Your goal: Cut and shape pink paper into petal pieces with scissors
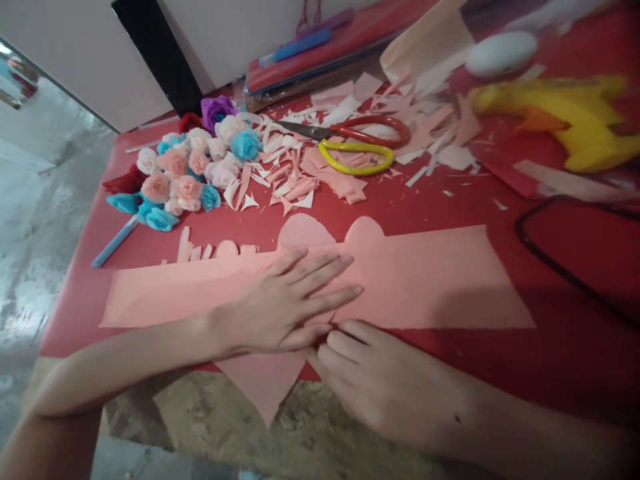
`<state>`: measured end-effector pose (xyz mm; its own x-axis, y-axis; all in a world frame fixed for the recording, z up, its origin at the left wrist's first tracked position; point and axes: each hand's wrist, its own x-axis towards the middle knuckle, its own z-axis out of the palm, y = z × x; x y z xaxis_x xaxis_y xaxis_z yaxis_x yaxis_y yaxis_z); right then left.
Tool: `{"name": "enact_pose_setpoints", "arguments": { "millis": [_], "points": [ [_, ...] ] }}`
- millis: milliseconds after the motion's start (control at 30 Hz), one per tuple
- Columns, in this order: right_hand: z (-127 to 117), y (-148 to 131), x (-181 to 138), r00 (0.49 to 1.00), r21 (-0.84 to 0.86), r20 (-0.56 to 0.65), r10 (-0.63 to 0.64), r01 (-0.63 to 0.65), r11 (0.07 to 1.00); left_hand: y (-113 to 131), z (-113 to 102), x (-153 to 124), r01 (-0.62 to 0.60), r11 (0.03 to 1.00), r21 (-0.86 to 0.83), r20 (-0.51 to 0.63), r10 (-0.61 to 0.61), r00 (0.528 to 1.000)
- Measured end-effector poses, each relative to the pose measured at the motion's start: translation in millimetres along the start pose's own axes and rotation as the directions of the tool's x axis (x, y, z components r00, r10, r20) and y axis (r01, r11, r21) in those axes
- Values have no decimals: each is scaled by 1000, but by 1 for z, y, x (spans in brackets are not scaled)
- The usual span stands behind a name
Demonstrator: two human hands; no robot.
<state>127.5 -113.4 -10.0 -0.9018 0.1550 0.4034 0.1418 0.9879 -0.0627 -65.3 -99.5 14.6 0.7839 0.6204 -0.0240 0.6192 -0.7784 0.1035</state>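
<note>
I have the left hand (277,300) spread across a long pink paper strip (425,280), the right hand (370,373) curled by its thumb, pinching what I can't tell; a pointed pink paper heart (265,387) juts out below the left.

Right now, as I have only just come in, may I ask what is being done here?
Someone is handling pink paper: the left hand lies spread over a long strip and a heart-shaped piece that crosses it. The right hand is curled close beside the left one; whether it pinches any paper is hidden. Farther back on the red surface, scissors lie unheld among paper scraps, with a cluster of rose-like flowers to their left.
</note>
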Motion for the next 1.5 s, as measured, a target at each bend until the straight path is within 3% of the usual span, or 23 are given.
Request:
{"name": "enact_pose_setpoints", "arguments": {
  "millis": [167,300,533,633,767,967,1167,1267,1500],
  "points": [
    [-2,1,0,999,24,43,-8,7,1000,-5,-8,-5,-58,998,-13,-2,58,998],
    [-2,2,2,999,58,41,-21,19,998,-8,-12,-12,12,1000,27,94,-14,995],
    [-2,1,0,1000,31,28,-14,14,999,-13,-11,-21,222,974,-40,59,-220,974],
    [-2,1,1,999,15,30,-17,16,1000,-15,-11,-29,232,972,-41,-53,-234,971],
    [-2,2,2,998,11,47,-36,36,999,-16,-9,-40,313,950,-7,-207,-308,929],
    [3,0,-1,999,49,38,-15,13,999,-10,-3,-43,341,940,-5,38,-341,939],
    [0,-1,2,998,-13,-65,-10,9,1000,-8,0,-42,379,925,-33,-23,-380,925],
    [-4,-5,9,997,-18,-57,-60,59,998,-8,-2,-44,374,921,-107,-57,-382,923],
    [3,-19,25,993,-55,-114,-19,13,998,-12,-17,-52,196,843,-501,-147,-306,941]
  ]
}}
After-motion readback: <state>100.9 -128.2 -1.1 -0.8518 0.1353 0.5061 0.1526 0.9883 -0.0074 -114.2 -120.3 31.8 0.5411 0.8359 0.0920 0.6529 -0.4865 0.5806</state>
